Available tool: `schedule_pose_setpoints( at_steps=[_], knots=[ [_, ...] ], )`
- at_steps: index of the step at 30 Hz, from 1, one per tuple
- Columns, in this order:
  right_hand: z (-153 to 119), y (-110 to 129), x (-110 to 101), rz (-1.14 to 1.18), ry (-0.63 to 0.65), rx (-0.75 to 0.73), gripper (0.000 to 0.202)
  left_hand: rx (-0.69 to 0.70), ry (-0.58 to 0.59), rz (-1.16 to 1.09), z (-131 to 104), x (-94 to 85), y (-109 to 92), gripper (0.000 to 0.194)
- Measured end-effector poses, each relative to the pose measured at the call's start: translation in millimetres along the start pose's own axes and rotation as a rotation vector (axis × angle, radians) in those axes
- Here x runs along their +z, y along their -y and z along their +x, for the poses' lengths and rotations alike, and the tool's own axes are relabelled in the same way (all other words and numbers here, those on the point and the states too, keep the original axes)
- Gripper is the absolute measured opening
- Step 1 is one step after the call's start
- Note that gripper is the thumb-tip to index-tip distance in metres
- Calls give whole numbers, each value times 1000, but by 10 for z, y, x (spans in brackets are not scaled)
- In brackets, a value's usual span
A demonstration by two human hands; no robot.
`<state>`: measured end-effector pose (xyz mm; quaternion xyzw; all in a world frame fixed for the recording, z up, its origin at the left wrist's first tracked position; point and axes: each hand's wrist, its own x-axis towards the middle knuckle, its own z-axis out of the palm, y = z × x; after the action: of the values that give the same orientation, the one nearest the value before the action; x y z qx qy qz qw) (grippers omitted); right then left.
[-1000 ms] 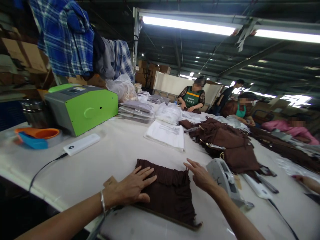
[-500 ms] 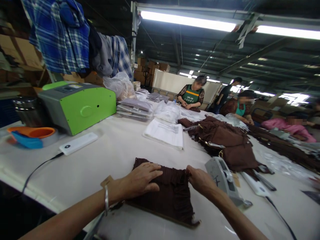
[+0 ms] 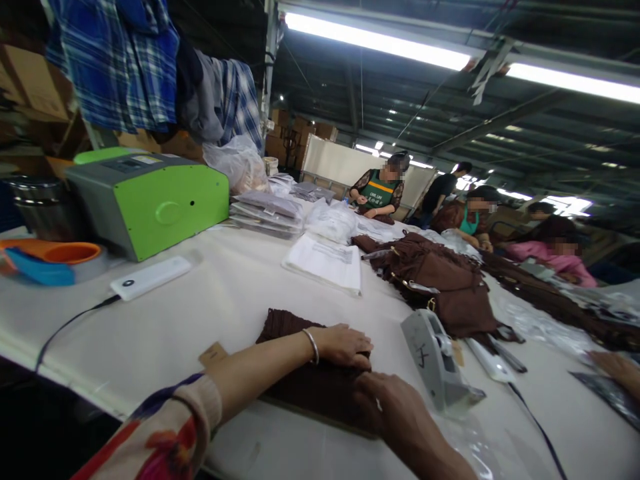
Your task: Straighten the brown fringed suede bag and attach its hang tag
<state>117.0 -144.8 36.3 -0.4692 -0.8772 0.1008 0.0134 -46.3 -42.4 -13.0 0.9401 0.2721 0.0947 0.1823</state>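
Note:
A dark brown gathered garment (image 3: pixel 320 393) lies folded on the white table in front of me, with a thin pale edge showing along its near side. My left hand (image 3: pixel 345 345) rests on its upper right part, fingers extended and palm down, a silver bangle at the wrist. Just below, my right hand (image 3: pixel 385 400) is at the garment's right edge; its fingers are bent and blurred, and their tips are partly hidden, so its grip is unclear. A brown card tag (image 3: pixel 213 356) sticks out beside my left forearm.
A grey tape dispenser (image 3: pixel 433 363) stands right of the garment, near a pile of brown garments (image 3: pixel 440 280). White packs (image 3: pixel 325 263) lie ahead. At left are a green machine (image 3: pixel 170 207), a white power bank (image 3: pixel 150 277) and tape rolls (image 3: pixel 70 252). Another person's hand (image 3: pixel 617 370) is at far right.
My left hand has moved right across the garment. My right hand has come down and nearer along its right edge, and that edge now looks tucked in. The view has shifted slightly.

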Motion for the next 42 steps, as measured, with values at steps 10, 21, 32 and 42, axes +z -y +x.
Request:
schedule_pose_setpoints(
  at_steps=[10, 21, 32, 42],
  knots=[
    [429, -566, 310, 429, -423, 199, 42, 215, -103, -75, -847, 32, -596, 47],
    [759, -461, 336, 253, -314, 405, 33, -118, -342, -225, -1578, -295, -751, 29],
    [756, -391, 346, 401, -248, 457, 27, -133, -391, -216, -1751, -382, -782, 23],
    [505, -365, 212, 465, -222, 403, 37, -355, -685, -142, -1932, -567, 51, 29]
  ],
)
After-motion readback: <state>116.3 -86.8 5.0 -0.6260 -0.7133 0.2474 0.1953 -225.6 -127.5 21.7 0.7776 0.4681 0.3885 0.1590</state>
